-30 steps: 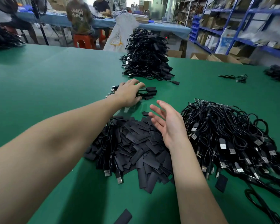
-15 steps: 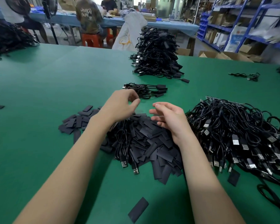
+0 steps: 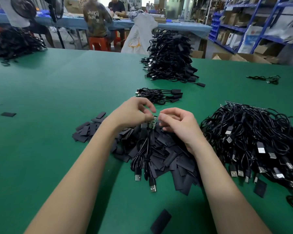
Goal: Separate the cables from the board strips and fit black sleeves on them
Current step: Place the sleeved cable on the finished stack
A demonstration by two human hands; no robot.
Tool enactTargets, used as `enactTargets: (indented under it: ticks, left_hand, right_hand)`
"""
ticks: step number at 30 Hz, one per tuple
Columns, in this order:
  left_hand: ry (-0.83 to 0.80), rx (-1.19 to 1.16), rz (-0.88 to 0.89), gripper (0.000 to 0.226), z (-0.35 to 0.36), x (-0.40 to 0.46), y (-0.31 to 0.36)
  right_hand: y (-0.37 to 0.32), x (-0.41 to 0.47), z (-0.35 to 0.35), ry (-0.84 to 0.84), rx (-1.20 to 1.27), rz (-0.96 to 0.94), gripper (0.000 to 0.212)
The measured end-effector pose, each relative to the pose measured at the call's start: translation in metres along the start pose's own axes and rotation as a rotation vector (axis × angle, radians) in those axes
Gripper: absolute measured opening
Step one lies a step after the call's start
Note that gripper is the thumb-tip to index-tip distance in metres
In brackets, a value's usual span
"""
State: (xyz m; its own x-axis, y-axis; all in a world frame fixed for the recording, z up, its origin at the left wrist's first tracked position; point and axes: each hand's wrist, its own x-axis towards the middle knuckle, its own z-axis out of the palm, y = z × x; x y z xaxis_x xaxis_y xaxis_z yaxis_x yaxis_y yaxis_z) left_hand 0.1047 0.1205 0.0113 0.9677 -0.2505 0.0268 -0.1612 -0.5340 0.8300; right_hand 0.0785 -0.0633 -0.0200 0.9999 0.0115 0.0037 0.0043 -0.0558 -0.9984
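Over the heap of flat black sleeves (image 3: pixel 166 156), my left hand (image 3: pixel 134 113) pinches a short piece of board strip (image 3: pixel 153 122). Its black cables (image 3: pixel 143 151) hang down onto the heap, USB plugs lying at the near side. My right hand (image 3: pixel 179 127) has curled fingers whose tips meet at the strip's right end. To the right lies a big tangle of cables (image 3: pixel 254 135) with a green board strip (image 3: pixel 235 104) showing at its far edge.
A small bundle of sleeved cables (image 3: pixel 159 96) lies just beyond my hands, with a tall stack of cables (image 3: pixel 169 61) further back. Single sleeves lie loose at the near edge (image 3: pixel 161 220) and far left (image 3: pixel 8 114). People sit at a blue table behind.
My left hand came back from the small bundle to the sleeve heap. Both hands closed together and now hold a board strip piece with cables lifted from the heap.
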Motion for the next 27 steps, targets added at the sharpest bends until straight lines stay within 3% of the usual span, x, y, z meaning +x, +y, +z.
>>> enactTargets:
  ticks: [3, 8, 11, 15, 21, 27]
  left_hand:
    - [-0.032, -0.392, -0.043, 0.015, 0.009, -0.001, 0.006]
    - [-0.076, -0.646, -0.088, 0.011, 0.010, 0.000, 0.005]
    - [-0.172, -0.653, -0.126, 0.002, 0.011, -0.001, 0.003]
    - [-0.230, -0.618, -0.167, 0.006, 0.012, 0.000, 0.002]
    - [-0.315, -0.723, -0.198, 0.006, 0.008, -0.001, 0.002]
    - [-0.363, -0.823, -0.217, 0.005, 0.009, 0.000, 0.003]
  right_hand:
    - [-0.001, -0.001, 0.001, -0.031, 0.093, 0.039, 0.005]
    - [-0.006, -0.002, -0.008, -0.099, 0.272, 0.113, 0.025]
    - [-0.008, -0.003, -0.008, -0.093, 0.314, 0.155, 0.024]
    - [-0.010, -0.003, -0.009, -0.083, 0.394, 0.222, 0.034]
    - [-0.012, -0.005, -0.011, -0.172, 0.501, 0.310, 0.008]
    - [-0.018, -0.008, -0.009, -0.190, 0.578, 0.350, 0.008]
